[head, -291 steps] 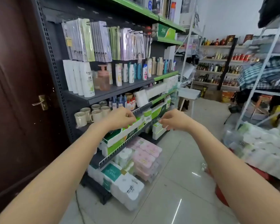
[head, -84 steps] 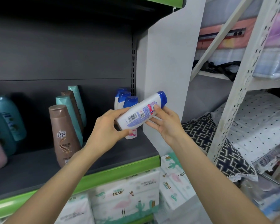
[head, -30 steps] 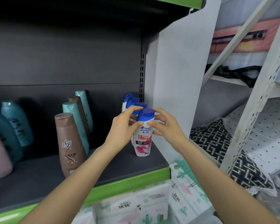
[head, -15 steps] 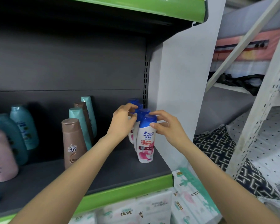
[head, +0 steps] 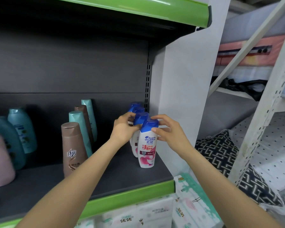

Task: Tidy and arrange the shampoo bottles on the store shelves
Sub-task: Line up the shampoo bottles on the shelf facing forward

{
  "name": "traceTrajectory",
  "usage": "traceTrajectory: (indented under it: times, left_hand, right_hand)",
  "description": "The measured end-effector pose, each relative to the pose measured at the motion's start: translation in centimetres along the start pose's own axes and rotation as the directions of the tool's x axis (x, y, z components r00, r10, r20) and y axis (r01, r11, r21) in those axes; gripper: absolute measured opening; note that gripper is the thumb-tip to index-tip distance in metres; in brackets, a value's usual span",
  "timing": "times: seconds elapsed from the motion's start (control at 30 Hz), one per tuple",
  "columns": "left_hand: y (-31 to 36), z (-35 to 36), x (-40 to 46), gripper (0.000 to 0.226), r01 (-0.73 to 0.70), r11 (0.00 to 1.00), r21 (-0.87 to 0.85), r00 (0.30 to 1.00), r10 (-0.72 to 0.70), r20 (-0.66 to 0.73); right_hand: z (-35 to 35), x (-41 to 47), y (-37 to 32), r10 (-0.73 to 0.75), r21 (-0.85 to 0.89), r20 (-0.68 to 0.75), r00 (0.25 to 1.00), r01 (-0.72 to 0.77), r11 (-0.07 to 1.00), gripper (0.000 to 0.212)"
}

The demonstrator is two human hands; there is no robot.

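at the far right end of the dark shelf, right up against the white side panel, a row of blue-capped white shampoo bottles was lined up front to back, and the front bottle was stood upright on the shelf with its label facing out. the right hand was curled round its blue cap, thumb and fingertips pinched on it from the panel side. the left hand was wrapped round the second bottle just behind, at cap height, fingers bent against it; how hard either one was squeezed couldn't be told. so both hands were closed on bottles, nothing loose in them. further left, a brown bottle was stood near the shelf front with a teal bottle and a couple more behind it, and bigger teal and pink ones were seen at the left edge, well apart from the blue-cap row. what could go wrong, as a guess only: the bottles looked tall and narrow and were held only at the top, so a sideways nudge during letting go could tip the front one, and since the row was packed close, the ones behind could be knocked like dominoes. the front bottle also wasn't far from the green shelf lip, so a fall forward could send it off the shelf onto the tissue packs below.
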State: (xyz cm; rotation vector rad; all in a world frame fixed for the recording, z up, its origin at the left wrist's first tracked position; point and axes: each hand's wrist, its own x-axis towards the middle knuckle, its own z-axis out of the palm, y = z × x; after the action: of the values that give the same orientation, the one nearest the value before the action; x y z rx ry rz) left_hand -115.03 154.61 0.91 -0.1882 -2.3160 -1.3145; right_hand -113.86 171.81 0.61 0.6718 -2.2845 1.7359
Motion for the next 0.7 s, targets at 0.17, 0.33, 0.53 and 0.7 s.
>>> traceTrajectory:
  times: [0.17, 0.33, 0.53, 0.7]
  left_hand:
    - [0.6, -1.1, -0.8, 0.038, -0.086, 0.995, 0.051, 0.987, 0.092, -0.133]
    - [2.0, -2.8, -1.4, 0.037, -0.182, 0.979, 0.096, 0.968, 0.196, -0.158]
    - [3.4, -5.1, -2.7, 0.038, -0.252, 0.962, 0.102, 0.945, 0.268, -0.188]
    - [4.0, -7.1, -4.0, 0.033, -0.292, 0.953, 0.079, 0.939, 0.301, -0.167]
  right_hand:
    - [0.2, -0.1, -0.3, 0.005, 0.001, -0.014, 1.0, -0.005, 1.0, 0.027]
    - [0.5, -0.3, -0.8, -0.035, -0.082, -0.048, 0.998, 0.031, 0.996, 0.032]
    - [1.9, -0.5, -4.1, -0.259, -0.267, -0.063, 0.964, 0.234, 0.935, 0.044]
    - [3.9, 0.0, -5.6, -0.167, -0.125, 0.056, 0.984, 0.173, 0.977, 0.039]
